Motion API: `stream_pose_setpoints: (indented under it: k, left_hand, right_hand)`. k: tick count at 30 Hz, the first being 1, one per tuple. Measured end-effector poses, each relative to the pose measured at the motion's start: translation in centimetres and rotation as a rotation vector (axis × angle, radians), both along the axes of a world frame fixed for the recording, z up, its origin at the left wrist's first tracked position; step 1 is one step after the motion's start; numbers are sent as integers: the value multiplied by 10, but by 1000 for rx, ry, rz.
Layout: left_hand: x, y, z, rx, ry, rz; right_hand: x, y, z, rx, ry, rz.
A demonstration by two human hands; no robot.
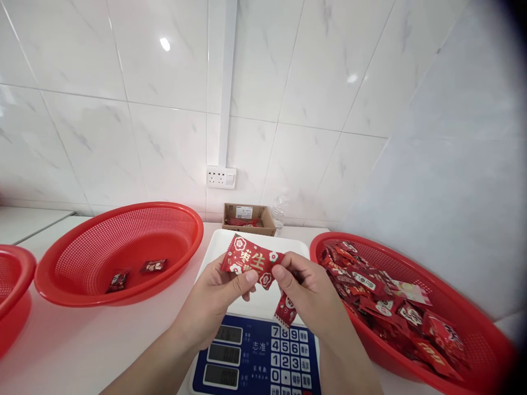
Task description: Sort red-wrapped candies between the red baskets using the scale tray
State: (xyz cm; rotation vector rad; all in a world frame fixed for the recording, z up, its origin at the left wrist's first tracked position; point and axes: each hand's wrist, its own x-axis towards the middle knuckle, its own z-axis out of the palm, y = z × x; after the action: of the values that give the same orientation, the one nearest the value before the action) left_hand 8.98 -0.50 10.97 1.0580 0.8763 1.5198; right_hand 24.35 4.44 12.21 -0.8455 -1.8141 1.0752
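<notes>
Above a white weighing scale (263, 299), my left hand (224, 285) pinches a red candy packet (253, 260) printed with white flowers and gold characters. My right hand (307, 288) grips the packet's right end between thumb and fingers. A second, smaller red packet (285, 310) hangs below the right fingers, partly hidden by that hand. Beneath both hands is the scale's blue keypad panel (259, 362) with three grey displays. Just right of my right hand stands a red basket (333, 237) heaped with red packets (382, 307).
To the left, another red basket (90, 236) holds two small packets (153, 266). Part of a further red basket (16, 258) shows at the left edge. Behind the scale are a cardboard box (249, 231) with red packets and a clear plastic item (280, 208), against a tiled wall with a socket (221, 177).
</notes>
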Motion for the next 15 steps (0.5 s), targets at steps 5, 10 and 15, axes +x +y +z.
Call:
stream_pose_setpoints:
  k: [5,10,15]
  left_hand:
    - [0,-1,1,15,81,-13]
    - [-1,2,-2,37,-25,20]
    - [-3,2,-4,9,16,13]
  right_hand:
    - [-1,-3,2,18,-9,-98]
    - [0,-1,1,-2,-90,-40]
    - [0,3,0,-37,-69,34]
